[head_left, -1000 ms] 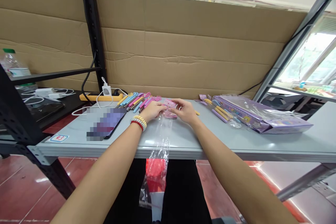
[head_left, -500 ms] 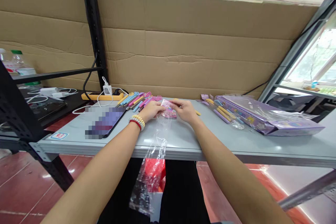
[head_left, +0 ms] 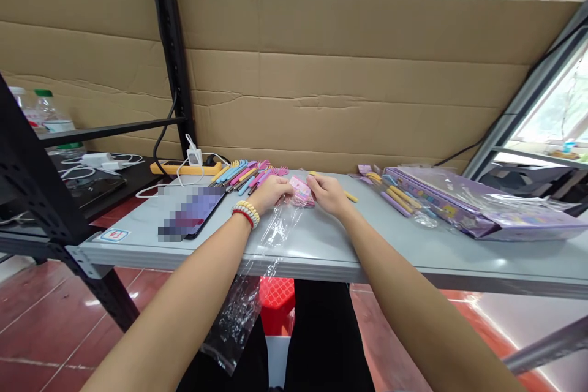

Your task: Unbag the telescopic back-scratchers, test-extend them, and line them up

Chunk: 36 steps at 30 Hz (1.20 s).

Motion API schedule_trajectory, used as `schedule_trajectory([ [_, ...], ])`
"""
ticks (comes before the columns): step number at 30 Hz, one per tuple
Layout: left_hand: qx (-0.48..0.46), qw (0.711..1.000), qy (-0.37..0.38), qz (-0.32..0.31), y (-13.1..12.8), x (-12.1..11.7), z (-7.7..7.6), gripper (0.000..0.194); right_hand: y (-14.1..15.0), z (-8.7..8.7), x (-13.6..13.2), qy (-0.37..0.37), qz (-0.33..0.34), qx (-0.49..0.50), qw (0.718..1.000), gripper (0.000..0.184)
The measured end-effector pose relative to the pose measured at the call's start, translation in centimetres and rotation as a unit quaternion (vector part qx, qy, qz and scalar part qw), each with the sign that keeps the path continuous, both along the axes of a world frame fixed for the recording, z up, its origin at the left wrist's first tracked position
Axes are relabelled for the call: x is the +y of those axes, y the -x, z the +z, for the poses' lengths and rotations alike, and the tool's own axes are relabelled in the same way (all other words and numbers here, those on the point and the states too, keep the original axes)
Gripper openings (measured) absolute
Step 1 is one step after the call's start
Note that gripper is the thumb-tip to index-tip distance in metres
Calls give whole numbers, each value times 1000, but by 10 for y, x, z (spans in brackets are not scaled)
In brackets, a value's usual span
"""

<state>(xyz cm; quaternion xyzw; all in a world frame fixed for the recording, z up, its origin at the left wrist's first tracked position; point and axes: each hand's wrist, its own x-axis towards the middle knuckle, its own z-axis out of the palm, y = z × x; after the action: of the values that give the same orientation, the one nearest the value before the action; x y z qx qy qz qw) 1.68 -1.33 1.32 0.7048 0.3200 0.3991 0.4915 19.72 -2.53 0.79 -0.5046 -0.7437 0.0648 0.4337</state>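
Between my hands, low over the shelf, is a pink printed card (head_left: 301,188) with clear plastic around it. A long clear plastic bag (head_left: 275,229) trails from it over the front edge toward my lap. My left hand (head_left: 270,193) is closed, its fingertips pinching the plastic at the card's left side. On the other side my right hand (head_left: 329,193) is closed too, thumb and fingers pressed together on the plastic by the card's right edge; the exact grip is partly hidden. Behind that hand lies a yellow handle (head_left: 351,196).
Fork-ended sticks with coloured handles (head_left: 241,176) lie in a pile left of my hands, near a phone (head_left: 195,214) and a yellow power strip (head_left: 184,168). At right, bagged yellow and purple sticks (head_left: 399,195) lie beside a purple box (head_left: 482,208). Below stands a red stool (head_left: 277,300).
The pink card has turned and its printed face shows more. The bag's hanging end has swung left, uncovering more of the red stool. Both hands keep their hold.
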Motion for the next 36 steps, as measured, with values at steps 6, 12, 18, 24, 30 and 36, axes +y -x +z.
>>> schedule_trajectory([
  [6, -3, 1000, 5, -1, -2, 1, 0, 19, -2, -5, 5, 20, -10, 11, 1000, 54],
  [12, 3, 1000, 4, -9, -4, -1, 1, 16, -4, -7, 6, 19, -27, -5, 999, 51],
  [18, 13, 1000, -11, -14, -5, -2, 5, 16, -4, -8, 4, -25, -7, 84, 996, 27],
  [24, 61, 998, -29, -14, -6, 2, 4, 13, -7, -5, 7, -44, 79, 136, 987, 12],
  [30, 76, 996, -52, -10, -6, 2, 2, 15, -8, -4, 2, 36, 126, 148, 980, 9],
  [36, 82, 994, -63, -24, -6, 4, -4, 16, -4, -3, -3, 17, 108, 106, 988, 24],
])
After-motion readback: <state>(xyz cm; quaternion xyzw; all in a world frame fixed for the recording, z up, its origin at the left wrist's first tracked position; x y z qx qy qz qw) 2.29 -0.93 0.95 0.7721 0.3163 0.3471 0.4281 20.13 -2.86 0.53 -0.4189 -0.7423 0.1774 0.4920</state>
